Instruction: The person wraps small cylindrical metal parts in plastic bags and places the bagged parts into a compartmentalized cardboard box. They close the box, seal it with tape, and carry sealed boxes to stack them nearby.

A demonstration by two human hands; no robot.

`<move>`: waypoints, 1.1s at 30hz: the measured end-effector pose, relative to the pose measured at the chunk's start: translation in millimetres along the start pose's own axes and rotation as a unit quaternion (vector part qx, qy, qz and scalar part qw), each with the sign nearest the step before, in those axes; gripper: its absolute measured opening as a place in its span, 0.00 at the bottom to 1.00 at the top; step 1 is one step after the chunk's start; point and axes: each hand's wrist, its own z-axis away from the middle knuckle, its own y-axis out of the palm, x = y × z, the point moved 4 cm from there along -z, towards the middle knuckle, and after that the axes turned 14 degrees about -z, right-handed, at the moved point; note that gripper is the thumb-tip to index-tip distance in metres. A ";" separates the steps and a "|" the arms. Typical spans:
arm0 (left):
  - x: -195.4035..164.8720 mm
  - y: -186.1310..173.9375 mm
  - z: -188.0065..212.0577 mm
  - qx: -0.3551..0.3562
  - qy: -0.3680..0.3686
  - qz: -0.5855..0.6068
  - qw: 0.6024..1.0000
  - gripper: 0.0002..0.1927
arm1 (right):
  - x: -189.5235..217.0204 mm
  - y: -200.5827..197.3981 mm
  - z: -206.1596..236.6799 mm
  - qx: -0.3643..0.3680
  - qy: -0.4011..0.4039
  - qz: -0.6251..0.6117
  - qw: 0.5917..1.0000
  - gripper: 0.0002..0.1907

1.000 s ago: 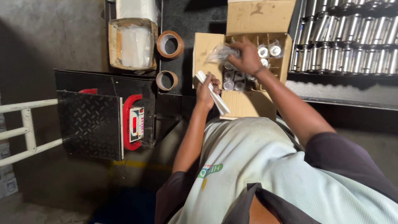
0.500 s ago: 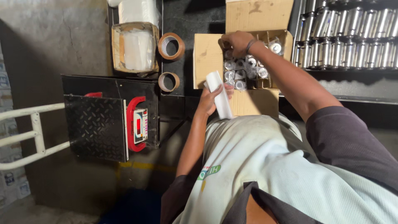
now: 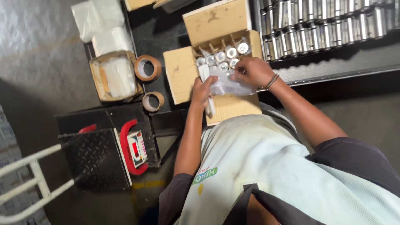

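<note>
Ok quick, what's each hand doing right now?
Left hand: shut on a white paper roll.
Right hand: gripping a clear plastic bag over the cardboard box.

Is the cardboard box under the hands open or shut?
Open. The cardboard box has its flaps folded outward, exposing divider cells with metal cylinders standing inside; both hands work over it.

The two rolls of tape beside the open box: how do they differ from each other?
The upper tape roll looks larger and more orange-brown; the lower tape roll looks smaller and paler tan. The upper one lies level with the cardboard box flap and beside the tray of white sheets; the lower one lies nearer the platform scale. Both lie flat, hollow core up, on the dark surface.
</note>
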 end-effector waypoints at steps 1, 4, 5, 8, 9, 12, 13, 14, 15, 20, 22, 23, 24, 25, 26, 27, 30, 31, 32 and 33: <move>-10.2 2.1 -4.2 -0.069 0.056 -0.242 0.966 0.16 | 11.4 -7.4 3.0 -0.029 -0.052 0.206 0.977 0.23; -29.7 28.7 2.5 -0.050 0.008 -0.198 0.979 0.13 | 36.7 7.0 20.5 0.048 -0.068 -0.107 0.991 0.31; -36.0 36.4 7.2 -0.007 -0.045 -0.057 0.997 0.16 | 41.4 12.9 24.0 0.096 -0.048 -0.360 0.927 0.35; -82.4 11.6 21.9 -0.072 0.074 -0.299 0.949 0.10 | 21.5 -12.1 14.4 -0.119 0.048 -0.136 0.982 0.34; -93.1 0.2 24.9 -0.103 0.062 -0.360 0.925 0.10 | 11.2 -33.4 6.6 -0.158 0.070 0.002 0.985 0.32; -113.1 -21.8 38.5 -0.145 0.024 -0.447 0.883 0.13 | -16.5 -101.5 -28.0 -0.244 0.110 0.306 0.914 0.28; -115.6 -20.1 42.3 -0.124 0.017 -0.413 0.902 0.14 | -23.4 -113.2 -36.5 -0.263 0.129 0.336 0.895 0.29; -117.6 -16.8 45.5 -0.104 0.012 -0.379 0.919 0.16 | -27.1 -122.2 -43.4 -0.285 0.144 0.355 0.878 0.30; -122.9 -13.3 49.6 -0.106 0.041 -0.379 0.919 0.16 | -24.1 -132.8 -48.2 -0.312 0.158 0.374 0.859 0.30; -132.6 8.4 50.8 -0.113 0.093 -0.384 0.912 0.17 | -30.8 -129.7 -34.1 -0.243 0.292 0.097 0.920 0.26; -127.4 8.2 44.0 -0.121 0.082 -0.365 0.919 0.17 | -18.2 -102.2 -18.6 -0.179 0.186 -0.089 0.962 0.27; -121.9 7.6 41.8 -0.123 0.074 -0.356 0.924 0.18 | -7.5 -80.2 -5.5 -0.115 0.088 -0.195 0.970 0.27; -116.3 6.3 40.6 -0.138 0.083 -0.334 0.929 0.17 | -6.0 -51.3 10.8 -0.043 0.134 -0.455 0.879 0.21; -109.7 4.7 40.4 -0.154 0.094 -0.312 0.933 0.16 | 1.5 -25.2 19.4 -0.009 0.109 -0.570 0.814 0.20; -102.0 4.5 40.4 -0.169 0.106 -0.288 0.936 0.15 | 2.9 -12.6 31.3 -0.028 0.110 -0.428 0.896 0.18; -96.0 6.9 42.3 -0.168 0.150 -0.324 0.919 0.15 | 5.5 3.1 38.0 -0.048 0.108 -0.275 0.954 0.19; -73.7 17.1 50.8 -0.129 0.273 -0.375 0.877 0.13 | 31.3 33.7 32.3 -0.035 -0.142 0.111 0.983 0.17; -66.0 21.8 50.7 -0.095 0.310 -0.355 0.877 0.10 | 34.1 38.9 24.4 -0.038 -0.166 0.052 0.984 0.16; -59.0 23.8 50.1 -0.059 0.344 -0.334 0.876 0.07 | 36.4 44.1 17.3 -0.041 -0.188 -0.007 0.981 0.17; -43.6 11.1 39.9 -0.073 0.213 -0.120 0.967 0.06 | 27.3 48.1 7.9 -0.036 -0.066 -0.076 0.994 0.19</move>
